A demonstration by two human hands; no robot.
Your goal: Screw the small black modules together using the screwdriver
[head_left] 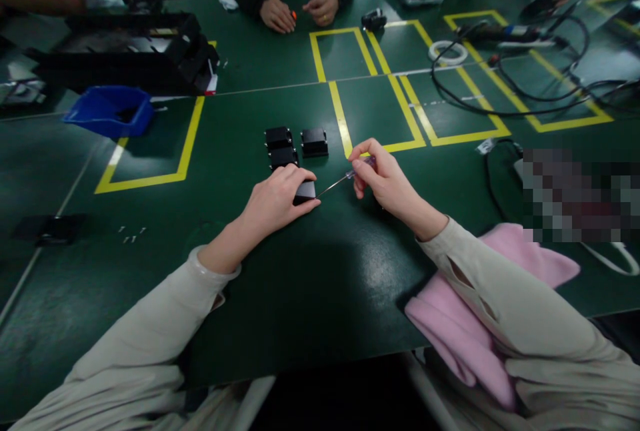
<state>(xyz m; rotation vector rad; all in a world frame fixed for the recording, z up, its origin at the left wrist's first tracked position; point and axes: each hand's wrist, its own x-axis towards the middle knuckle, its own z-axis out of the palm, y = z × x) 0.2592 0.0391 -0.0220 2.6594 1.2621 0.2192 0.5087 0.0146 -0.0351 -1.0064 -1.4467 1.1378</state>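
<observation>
The green worktop (280, 284) carries yellow taped rectangles. A blue bin (113, 111) sits at far left, just before a black frame assembly (135, 51). Small screws (131, 235) lie near the left edge. Black cables (525, 94) loop at right, beside a white tape roll (447, 53). A pink cloth (465, 331) overhangs the near edge.

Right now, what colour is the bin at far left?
Blue. The bin sits on the green table; the head view shows it clearly.
</observation>
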